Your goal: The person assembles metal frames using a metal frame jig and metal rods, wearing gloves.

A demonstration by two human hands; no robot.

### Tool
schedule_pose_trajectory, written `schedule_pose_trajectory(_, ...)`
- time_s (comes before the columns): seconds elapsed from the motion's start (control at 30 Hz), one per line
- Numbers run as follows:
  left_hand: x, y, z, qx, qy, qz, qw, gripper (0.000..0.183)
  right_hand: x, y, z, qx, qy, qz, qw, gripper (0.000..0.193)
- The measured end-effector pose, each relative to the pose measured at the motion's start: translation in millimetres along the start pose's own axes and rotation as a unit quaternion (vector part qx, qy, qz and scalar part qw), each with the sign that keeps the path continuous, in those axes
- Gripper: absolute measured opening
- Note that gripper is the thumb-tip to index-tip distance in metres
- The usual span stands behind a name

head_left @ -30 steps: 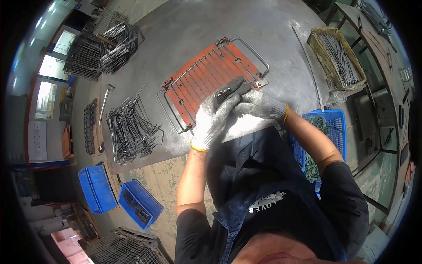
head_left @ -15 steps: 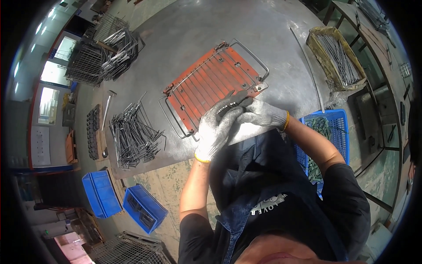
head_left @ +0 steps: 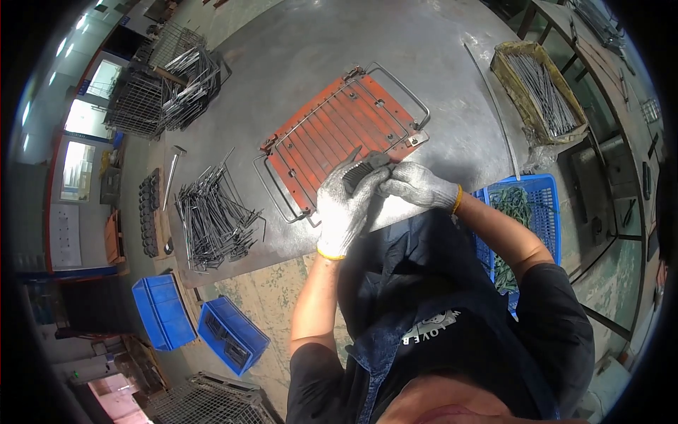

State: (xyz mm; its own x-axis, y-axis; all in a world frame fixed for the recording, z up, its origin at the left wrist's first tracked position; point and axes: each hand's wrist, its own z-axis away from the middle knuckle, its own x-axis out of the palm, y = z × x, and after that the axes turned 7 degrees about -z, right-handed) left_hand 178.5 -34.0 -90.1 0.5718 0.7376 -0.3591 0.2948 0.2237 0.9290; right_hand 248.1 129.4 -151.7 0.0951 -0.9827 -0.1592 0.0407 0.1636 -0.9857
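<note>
On the metal table (head_left: 459, 92) lay the red board (head_left: 321, 134). Both gloved hands had drawn slightly bodyward, baring more board, which suggested handling centred between them. The left hand (head_left: 345, 205) curled round a row of small dark pieces (head_left: 359, 175); the right hand (head_left: 421, 185) bunched its fingers beside them, grip unclear.

Metal table (head_left: 462, 85): harsh glare just below the red plate (head_left: 332, 141)
Left glove (head_left: 343, 212): washed nearly white
Apron (head_left: 409, 261): deep shadow, further below the plate
Windows (head_left: 87, 116): bleached, far left of the plate
View rim: black, straight edges bowed
</note>
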Motion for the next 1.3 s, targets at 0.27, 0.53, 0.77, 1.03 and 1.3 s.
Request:
schedule_pose_trajectory(0.27, 1, 3, 0, 0.05, 0.028, -0.082, 0.995, 0.017, 20, 21, 4, -0.15, 0.099, -0.056, 0.982, 0.027)
schedule_pose_trajectory(0.53, 0, 15, 0, -0.027, -0.004, 0.094, 0.995, 0.023, 16, 22, 0, -0.152, 0.098, 0.083, 0.98, 0.026)
schedule_pose_trajectory(0.77, 7, 22, -3, 0.006, 0.034, -0.058, 0.998, 0.016, -3, 10, 21, -0.12, 0.183, 0.002, 0.976, 0.026)
schedule_pose_trajectory(1.03, 9, -7, 1, 0.055, 0.032, -0.055, 0.996, 0.015, -220, -12, 83, 0.056, 0.536, 0.36, 0.762, 0.047)
schedule_pose_trajectory(1.3, 2, -4, -9, 0.114, 0.035, -0.122, 0.985, 0.019, -250, -14, 103, 0.066, 0.458, 0.623, 0.631, 0.034)
